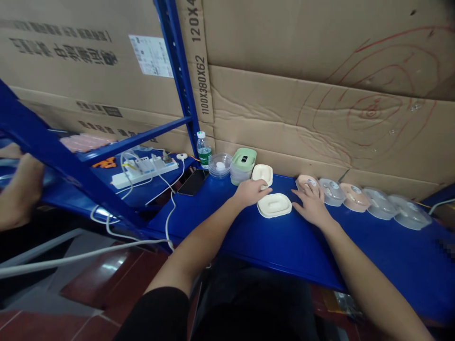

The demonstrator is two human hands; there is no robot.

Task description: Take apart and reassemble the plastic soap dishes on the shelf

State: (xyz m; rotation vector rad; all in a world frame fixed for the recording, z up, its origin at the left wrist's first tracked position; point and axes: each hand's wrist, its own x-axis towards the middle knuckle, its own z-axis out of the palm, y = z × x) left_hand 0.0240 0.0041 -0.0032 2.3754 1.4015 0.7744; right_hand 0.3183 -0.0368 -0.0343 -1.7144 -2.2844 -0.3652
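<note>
My left hand (250, 193) is at the front edge of a small cream lid (263, 173), fingers and thumb closed on its lower rim. Just in front of that hand, a larger cream oval lid (274, 205) with a raised middle lies flat on the blue shelf. My right hand (312, 204) is open with fingers spread, reaching over a pink lidded container (303, 181) and partly hiding it. Whether those fingertips touch the container I cannot tell. Behind my left hand stands a green-lidded clear container (243, 166).
Several clear and pink containers (356, 197) line the right back. Clear round tubs (219, 166), a water bottle (204, 150) and a phone (193, 182) are at the left. Beyond the blue post (67, 151) lie a power strip (145, 171) and another person's hand (22, 187).
</note>
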